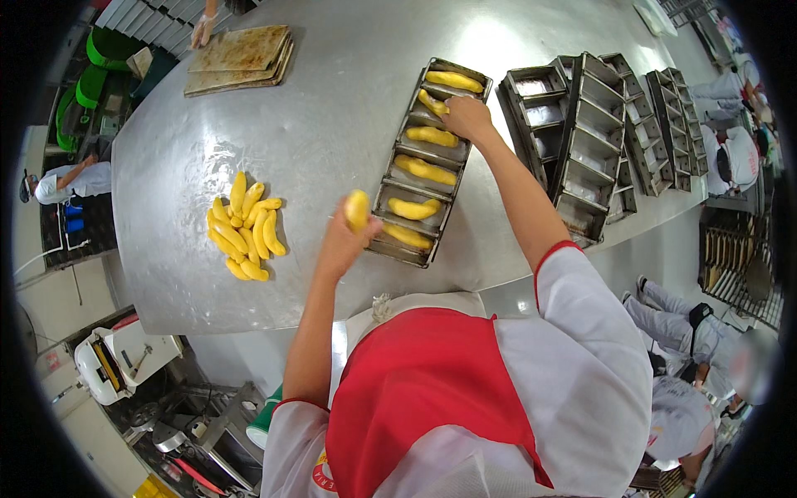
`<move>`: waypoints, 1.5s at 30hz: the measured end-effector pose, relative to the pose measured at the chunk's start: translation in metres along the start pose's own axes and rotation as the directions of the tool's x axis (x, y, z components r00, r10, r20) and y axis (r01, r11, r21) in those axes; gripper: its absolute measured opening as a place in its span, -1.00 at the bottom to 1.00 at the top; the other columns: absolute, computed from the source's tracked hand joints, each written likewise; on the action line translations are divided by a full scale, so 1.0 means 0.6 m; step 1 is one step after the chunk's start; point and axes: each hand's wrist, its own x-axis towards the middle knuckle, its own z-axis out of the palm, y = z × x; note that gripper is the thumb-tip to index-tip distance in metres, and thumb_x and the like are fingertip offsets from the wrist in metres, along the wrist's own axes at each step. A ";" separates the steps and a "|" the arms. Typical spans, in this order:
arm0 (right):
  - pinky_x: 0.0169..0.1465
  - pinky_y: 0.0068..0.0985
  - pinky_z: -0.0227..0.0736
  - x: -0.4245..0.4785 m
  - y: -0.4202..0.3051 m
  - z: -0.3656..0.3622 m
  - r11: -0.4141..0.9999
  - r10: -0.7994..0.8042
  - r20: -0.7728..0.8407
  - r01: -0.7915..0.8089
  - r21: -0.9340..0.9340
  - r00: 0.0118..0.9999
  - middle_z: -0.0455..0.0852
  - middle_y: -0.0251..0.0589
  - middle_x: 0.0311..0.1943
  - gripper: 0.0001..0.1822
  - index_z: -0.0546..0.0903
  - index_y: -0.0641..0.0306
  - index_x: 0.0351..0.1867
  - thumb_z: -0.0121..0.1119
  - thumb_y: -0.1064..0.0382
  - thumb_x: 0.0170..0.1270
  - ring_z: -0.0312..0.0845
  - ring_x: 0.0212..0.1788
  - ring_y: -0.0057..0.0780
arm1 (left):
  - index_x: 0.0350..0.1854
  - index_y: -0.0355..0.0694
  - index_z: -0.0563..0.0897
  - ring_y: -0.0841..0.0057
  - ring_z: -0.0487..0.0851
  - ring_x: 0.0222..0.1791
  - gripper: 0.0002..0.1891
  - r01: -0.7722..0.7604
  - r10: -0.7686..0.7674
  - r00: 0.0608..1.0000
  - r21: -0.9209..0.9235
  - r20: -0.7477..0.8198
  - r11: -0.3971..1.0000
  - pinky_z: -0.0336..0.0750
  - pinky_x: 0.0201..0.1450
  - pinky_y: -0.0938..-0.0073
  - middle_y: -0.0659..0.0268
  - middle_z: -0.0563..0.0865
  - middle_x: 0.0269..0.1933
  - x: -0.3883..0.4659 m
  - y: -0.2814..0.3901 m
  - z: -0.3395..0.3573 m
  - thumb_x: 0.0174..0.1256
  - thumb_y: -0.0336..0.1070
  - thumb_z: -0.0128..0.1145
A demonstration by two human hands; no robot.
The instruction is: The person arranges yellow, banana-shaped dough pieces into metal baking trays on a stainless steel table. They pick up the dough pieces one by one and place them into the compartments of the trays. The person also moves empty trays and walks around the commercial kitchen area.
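Observation:
My left hand [350, 239] holds a yellow, banana-like piece [357, 210] beside the near left edge of a metal loaf-pan strip [406, 145]. At the strip's far end, my right hand [467, 118] has its fingers on another yellow piece [433, 103] lying in the second compartment from the top. The other compartments in view each hold one yellow piece, such as the curved one [414, 208] near the bottom. A heap of the same yellow pieces [249, 230] lies on the metal table [324, 124] to the left. Whether they are peeled bananas or shaped dough, I cannot tell.
Several bare pan strips [591, 143] are stacked and leaning at the right. Stained flat sheets [240, 59] lie at the far left, with another person's gloved hand [202, 31] at their edge. Co-workers [697, 336] are beyond the table at the right, and one [75, 180] at the left.

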 end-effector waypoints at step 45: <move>-0.05 -0.08 0.52 -0.345 -0.061 -0.023 0.909 0.333 -0.215 -0.253 0.331 0.918 0.74 0.09 -0.30 -0.70 0.66 0.35 -0.40 0.14 0.13 -0.03 0.65 -0.17 0.10 | 0.21 -0.25 0.34 0.43 0.62 -0.10 -0.48 -0.001 -0.031 0.986 -0.189 -0.165 0.982 0.52 -0.07 0.34 0.24 0.57 -0.11 -0.018 -0.215 -0.017 0.32 -0.17 0.25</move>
